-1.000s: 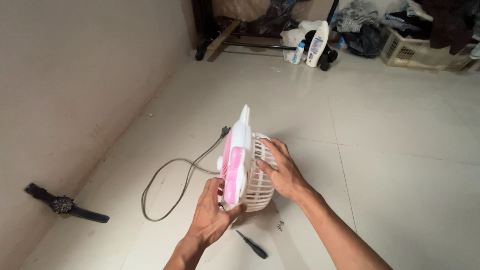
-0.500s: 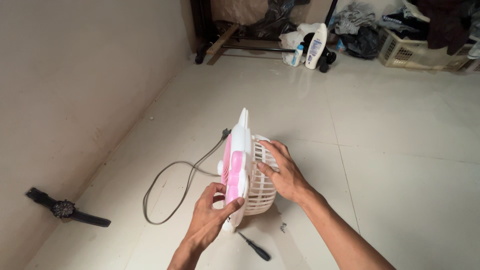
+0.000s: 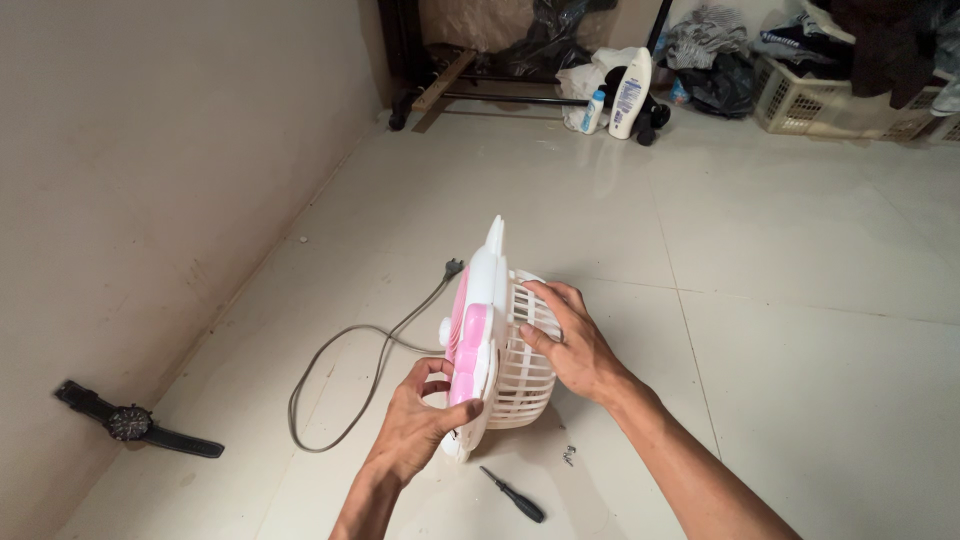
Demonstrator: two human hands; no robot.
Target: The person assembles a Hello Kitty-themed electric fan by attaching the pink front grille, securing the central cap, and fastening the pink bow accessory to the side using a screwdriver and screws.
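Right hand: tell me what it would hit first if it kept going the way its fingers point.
The right hand already lies flat on the white fan grille, fingers pointing up-left. Going on, they would probably meet the fan's pink-and-white front housing first, though depth is unclear.

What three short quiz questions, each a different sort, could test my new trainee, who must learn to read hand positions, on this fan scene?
1. True or false: the right hand lies on the white grille of the fan.
2. Which lies on the floor nearest the left hand? A) screwdriver B) wristwatch C) white bottle
3. Fill in: the grey cord ends in a ____ on the tiles.

Key: 1 true; 2 A; 3 plug.
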